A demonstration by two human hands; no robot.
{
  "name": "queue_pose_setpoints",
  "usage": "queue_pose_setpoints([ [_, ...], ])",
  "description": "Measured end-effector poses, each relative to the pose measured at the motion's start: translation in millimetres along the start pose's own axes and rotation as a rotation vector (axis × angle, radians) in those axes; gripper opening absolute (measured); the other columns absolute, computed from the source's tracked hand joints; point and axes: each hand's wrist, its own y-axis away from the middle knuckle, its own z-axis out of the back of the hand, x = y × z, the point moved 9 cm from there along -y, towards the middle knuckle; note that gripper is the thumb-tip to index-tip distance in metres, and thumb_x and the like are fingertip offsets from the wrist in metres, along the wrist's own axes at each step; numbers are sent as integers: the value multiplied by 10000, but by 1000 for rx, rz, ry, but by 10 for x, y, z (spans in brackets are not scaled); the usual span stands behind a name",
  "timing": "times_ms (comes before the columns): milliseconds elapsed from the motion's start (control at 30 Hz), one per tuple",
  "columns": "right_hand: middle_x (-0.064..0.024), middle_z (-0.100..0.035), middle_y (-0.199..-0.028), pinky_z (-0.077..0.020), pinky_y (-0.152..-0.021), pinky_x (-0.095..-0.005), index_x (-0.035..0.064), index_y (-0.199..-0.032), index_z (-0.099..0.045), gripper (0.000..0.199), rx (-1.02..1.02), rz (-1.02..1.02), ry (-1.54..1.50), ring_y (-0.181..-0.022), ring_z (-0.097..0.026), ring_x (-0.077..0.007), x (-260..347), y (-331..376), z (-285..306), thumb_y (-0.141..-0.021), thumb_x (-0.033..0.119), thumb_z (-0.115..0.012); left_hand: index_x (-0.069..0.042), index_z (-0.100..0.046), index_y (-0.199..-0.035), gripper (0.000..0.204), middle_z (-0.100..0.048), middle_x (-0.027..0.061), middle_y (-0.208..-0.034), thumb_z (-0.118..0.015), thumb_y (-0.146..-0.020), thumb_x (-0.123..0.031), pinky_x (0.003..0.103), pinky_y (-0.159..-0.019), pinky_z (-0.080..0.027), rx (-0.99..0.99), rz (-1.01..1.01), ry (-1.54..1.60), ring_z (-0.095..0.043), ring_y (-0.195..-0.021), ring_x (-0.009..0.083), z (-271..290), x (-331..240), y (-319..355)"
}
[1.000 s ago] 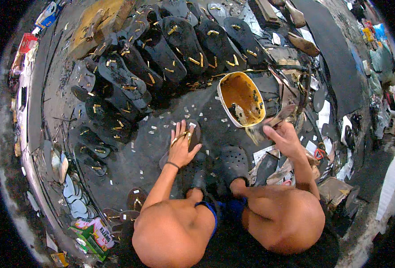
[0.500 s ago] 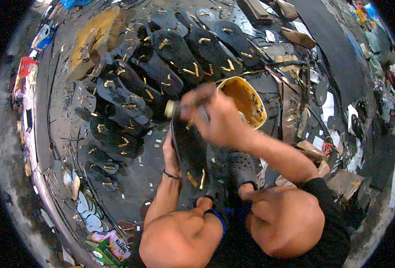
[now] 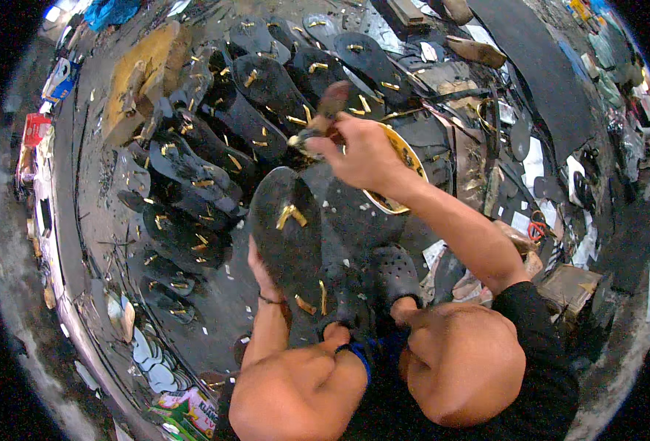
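Note:
My left hand point(image 3: 259, 270) is closed on the side of a dark sandal sole point(image 3: 284, 231), with most of its fingers hidden beneath. Yellowish strap ends stick out of holes in the sole's upturned face. In my right hand point(image 3: 365, 153) is a short brush point(image 3: 332, 103) with a brown handle and pale bristles. The bristles point left, beyond the sole's far end and apart from it. Partly covered by that hand and wrist is a yellow-rimmed tub point(image 3: 417, 165) with brownish stuff inside.
Several dark sandal soles point(image 3: 270, 88) with similar strap ends lie in rows ahead and to the left. A wooden block point(image 3: 148, 73) stands at the far left. Scraps and a wooden shoe form point(image 3: 477, 53) lie to the right. My clog point(image 3: 396, 273) is beside the held sole.
My right hand and brush have lifted off the sole, moving away from me. The sole has turned to show its broad face, and my left hand has shifted slightly left and nearer.

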Motion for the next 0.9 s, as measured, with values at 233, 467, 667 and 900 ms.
queue_pose_setpoints([
  [233,-94,-709,-1061,-505,-885,-375,101,-1032,-699,213,504,64,-365,-1025,-667,-261,263,1212,-686,-828,77,-755,8,-478,-1421,600,-562,187,-1390,-323,-1046,-434,476,-1038,-488,-218,-72,-24,-590,-1218,348,616,-335,-264],
  [467,-178,-686,-933,-507,-811,-469,52,-997,-698,288,-155,-176,318,-879,-648,-388,-1011,715,400,-889,319,-722,-23,-528,-1365,555,-600,168,-1303,-368,-1033,-437,464,-1052,-446,-516,258,-287,-603,-1173,308,1567,-137,721],
  [667,-192,-698,-959,-517,-777,-476,15,-1009,-682,288,-232,-99,444,-845,-663,-380,-756,869,826,-907,283,-698,-37,-571,-1290,524,-641,142,-1180,-379,-1017,-442,440,-923,-506,-509,323,-246,-638,-1041,283,1495,65,982],
  [900,-127,-711,-929,-531,-751,-370,14,-1063,-664,220,615,-560,483,-813,-681,-247,-524,1474,790,-889,135,-724,-55,-620,-1204,498,-688,113,-1035,-393,-999,-448,411,-773,-576,-456,321,-209,-679,-888,253,1334,16,753],
])
